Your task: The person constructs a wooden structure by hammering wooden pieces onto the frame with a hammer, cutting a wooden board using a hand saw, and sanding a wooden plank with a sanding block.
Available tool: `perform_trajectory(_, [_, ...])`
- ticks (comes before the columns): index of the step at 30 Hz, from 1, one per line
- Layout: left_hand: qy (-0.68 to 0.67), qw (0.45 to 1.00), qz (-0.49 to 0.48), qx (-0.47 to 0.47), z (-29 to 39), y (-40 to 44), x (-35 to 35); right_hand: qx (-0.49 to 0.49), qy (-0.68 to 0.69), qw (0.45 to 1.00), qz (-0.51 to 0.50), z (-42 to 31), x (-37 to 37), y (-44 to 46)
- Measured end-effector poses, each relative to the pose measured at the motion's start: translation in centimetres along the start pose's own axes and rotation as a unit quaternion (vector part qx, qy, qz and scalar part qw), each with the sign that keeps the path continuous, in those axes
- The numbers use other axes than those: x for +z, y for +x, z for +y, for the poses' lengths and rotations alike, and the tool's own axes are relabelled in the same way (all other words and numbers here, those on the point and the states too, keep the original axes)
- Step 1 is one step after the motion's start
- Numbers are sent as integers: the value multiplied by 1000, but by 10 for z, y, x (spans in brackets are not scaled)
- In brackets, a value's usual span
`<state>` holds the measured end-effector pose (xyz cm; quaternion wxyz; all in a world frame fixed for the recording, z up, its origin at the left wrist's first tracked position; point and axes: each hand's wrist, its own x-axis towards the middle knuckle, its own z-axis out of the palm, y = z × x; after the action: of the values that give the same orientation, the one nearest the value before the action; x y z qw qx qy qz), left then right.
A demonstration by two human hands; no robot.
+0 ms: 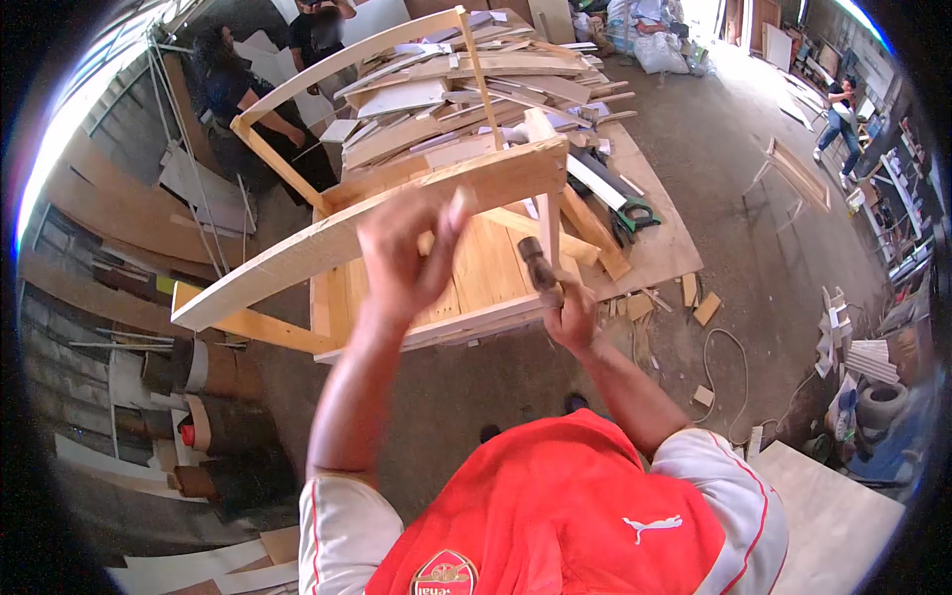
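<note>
Wooden frame (486,268) sits fwd of both hands, w/ near top rail (297,260) as ref. part. L hand (397,248): nearer to rail; overlaps it approx. mid-length in view, fingers curled, motion-blurred; can't tell if it touches wood or grips anything. R hand (573,312): fist closed around hammer (535,266), below rail's R end in view, apart from rail. Hammer head points fwd, just L of R-end upright (550,228) in view. Rail long axis: diag., L end low in view, R end high. Governing relation (judged): hammer head to rail. From R hand, rail lies fwd and L, its R end almost straight fwd; from L hand, rail extends to both sides. Beyond near rail: far top rail (352,55), then wood pile (436,99) by bench (664,238); co-worker (233,89) stands at far L.
</note>
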<state>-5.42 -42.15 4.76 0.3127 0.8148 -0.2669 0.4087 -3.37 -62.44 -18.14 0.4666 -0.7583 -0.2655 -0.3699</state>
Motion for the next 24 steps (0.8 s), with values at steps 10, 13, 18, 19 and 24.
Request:
perform_trajectory(10, [-234,812,74,-529,-46,-218,-8,144,-98,939,-296,-58,69,-23])
perform_trajectory(13, [-202,782,53,-587,-80,-297,-27,217,-130,890,-380,-79,101,-33])
perform_trajectory(18, [-130,740,-74,-656,-96,-380,-64,269,-93,875,-391,-79,155,-78])
perform_trajectory(19, [-143,722,-75,-672,-99,-393,-64,291,-77,872,-385,-79,162,-86])
perform_trajectory(24, [-186,694,-109,-687,-99,-410,-52,330,-108,866,-361,-57,185,-113])
